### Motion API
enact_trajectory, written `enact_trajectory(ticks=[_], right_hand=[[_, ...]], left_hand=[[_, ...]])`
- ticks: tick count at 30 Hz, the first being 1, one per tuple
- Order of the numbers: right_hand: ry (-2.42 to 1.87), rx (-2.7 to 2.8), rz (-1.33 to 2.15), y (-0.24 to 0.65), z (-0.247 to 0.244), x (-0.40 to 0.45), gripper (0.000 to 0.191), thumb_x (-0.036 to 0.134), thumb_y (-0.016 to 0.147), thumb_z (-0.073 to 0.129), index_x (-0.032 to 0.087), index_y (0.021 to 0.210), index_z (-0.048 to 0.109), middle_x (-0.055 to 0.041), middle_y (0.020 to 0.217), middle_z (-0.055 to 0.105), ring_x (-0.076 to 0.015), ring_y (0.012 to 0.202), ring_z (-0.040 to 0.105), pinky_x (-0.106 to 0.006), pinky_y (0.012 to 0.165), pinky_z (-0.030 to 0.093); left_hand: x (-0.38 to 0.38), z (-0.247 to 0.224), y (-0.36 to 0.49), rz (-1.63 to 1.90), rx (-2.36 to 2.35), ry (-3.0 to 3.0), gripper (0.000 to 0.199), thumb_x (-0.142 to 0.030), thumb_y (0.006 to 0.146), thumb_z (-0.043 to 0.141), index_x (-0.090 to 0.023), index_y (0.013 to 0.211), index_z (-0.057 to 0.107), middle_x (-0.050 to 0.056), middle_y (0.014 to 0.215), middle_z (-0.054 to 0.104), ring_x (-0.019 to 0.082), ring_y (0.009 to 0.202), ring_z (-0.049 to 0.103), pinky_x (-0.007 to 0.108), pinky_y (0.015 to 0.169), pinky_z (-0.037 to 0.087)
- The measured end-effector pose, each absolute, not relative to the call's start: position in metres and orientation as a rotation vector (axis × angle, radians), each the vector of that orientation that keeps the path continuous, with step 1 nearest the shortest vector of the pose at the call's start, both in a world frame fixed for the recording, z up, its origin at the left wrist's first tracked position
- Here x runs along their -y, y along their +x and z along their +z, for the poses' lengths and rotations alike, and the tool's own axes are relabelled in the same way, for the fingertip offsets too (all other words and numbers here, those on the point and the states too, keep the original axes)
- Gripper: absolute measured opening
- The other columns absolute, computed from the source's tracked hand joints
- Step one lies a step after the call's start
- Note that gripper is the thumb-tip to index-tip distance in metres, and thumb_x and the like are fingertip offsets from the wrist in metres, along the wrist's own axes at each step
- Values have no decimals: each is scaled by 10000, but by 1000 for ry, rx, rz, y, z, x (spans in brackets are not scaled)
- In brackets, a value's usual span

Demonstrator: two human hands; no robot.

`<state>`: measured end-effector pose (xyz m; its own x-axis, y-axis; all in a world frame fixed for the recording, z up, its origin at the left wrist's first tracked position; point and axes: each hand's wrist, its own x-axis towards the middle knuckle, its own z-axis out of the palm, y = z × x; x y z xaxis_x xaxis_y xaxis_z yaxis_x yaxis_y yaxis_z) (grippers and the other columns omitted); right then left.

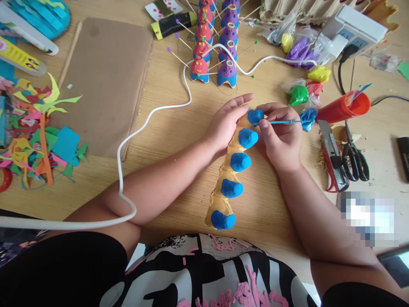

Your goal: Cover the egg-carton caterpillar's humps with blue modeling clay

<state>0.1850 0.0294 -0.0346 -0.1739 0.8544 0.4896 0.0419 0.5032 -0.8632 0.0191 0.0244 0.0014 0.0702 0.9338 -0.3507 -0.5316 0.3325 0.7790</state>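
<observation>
A yellow egg carton strip (216, 197) slants away from me across the wooden table, with a lump of blue clay (240, 162) on the side of each bump. My left hand (226, 121) steadies the far end; its thumb lies along the carton and its fingers stretch beyond it. Between the thumb and fingers of my right hand (283, 134) is pinched a thin blue plastic stick (287, 122). The stick's left end reaches the farthest blue lump (256, 115); the exact contact is hidden by my fingers.
Red and purple caterpillar-like carton figures (200, 66) stand at the back, sticks poking sideways. A white cable (153, 111) crosses the table. At right are a red cup (343, 106), a utility knife (334, 155), scissors (354, 160) and bagged clay (299, 94). Paper scraps (47, 140) and cardboard (105, 85) lie left.
</observation>
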Motion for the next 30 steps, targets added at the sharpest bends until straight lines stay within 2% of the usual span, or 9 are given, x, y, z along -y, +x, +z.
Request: enact_trajectory(ticks=[4, 7, 10, 12, 14, 18, 23, 26, 30], right_hand=[[-808, 1583, 847, 184, -32, -29, 382, 638, 943, 841, 304, 949, 657, -21, 1112, 756, -263, 1172, 772, -587, 1152, 630], [-846, 1576, 843, 182, -32, -29, 405, 663, 926, 847, 302, 941, 663, -22, 1083, 758, -264, 1141, 775, -570, 1109, 651], [-842, 1583, 852, 182, -32, -29, 399, 659, 936, 840, 300, 940, 665, -23, 1085, 762, -258, 1119, 778, -549, 1085, 659], [-822, 1584, 863, 182, -30, -28, 391, 649, 952, 827, 297, 941, 657, -20, 1085, 761, -253, 1114, 779, -548, 1089, 655], [-817, 1581, 873, 182, -29, -27, 387, 642, 964, 816, 294, 939, 648, -20, 1096, 757, -253, 1123, 777, -555, 1104, 645], [-849, 1577, 882, 183, -30, -27, 406, 664, 949, 820, 297, 945, 646, -22, 1109, 738, -268, 1188, 759, -564, 1126, 633], [-848, 1574, 886, 183, -31, -28, 392, 649, 946, 833, 298, 939, 658, -23, 1102, 745, -271, 1182, 764, -557, 1112, 636], [-801, 1567, 898, 183, -29, -27, 389, 633, 958, 830, 288, 930, 652, -15, 1097, 760, -249, 1122, 778, -536, 1082, 650], [-758, 1557, 905, 183, -27, -26, 323, 565, 993, 821, 284, 938, 670, -13, 1112, 776, -231, 1099, 778, -501, 1045, 655]], left_hand=[[-28, -4, 17, 1143, -1018, 660, 330, -207, 1145, 460, -223, 1392, 677, 7, 999, 767, 190, 1047, 846, 410, 979, 677], [-31, -15, 14, 1134, -1002, 691, 317, -255, 1156, 493, -235, 1407, 685, 16, 1004, 755, 238, 1190, 824, 459, 1038, 671], [-32, -22, 10, 1127, -962, 712, 305, -401, 1148, 576, -276, 1399, 697, 36, 1037, 780, 289, 1306, 769, 497, 1126, 641], [-32, -23, 9, 1111, -953, 746, 368, -496, 1115, 624, -299, 1420, 681, 57, 1075, 809, 326, 1344, 741, 516, 1169, 611], [-31, -21, 8, 1093, -948, 761, 414, -525, 1110, 612, -298, 1455, 652, 69, 1093, 824, 334, 1338, 741, 523, 1169, 601], [-31, -18, 9, 1084, -940, 671, 344, -416, 1130, 546, -306, 1436, 658, 48, 1037, 805, 280, 1287, 759, 501, 1150, 596], [-32, -19, 9, 1097, -911, 616, 284, -480, 1079, 664, -349, 1324, 723, 55, 1007, 821, 334, 1328, 725, 522, 1169, 569], [-28, -13, 9, 1116, -907, 562, 238, -423, 1054, 701, -328, 1269, 740, 45, 916, 811, 300, 1215, 768, 440, 1073, 611], [-24, -4, 11, 1145, -908, 489, 360, -473, 961, 805, -320, 1281, 740, 6, 827, 771, 251, 1014, 806, 361, 884, 633]])
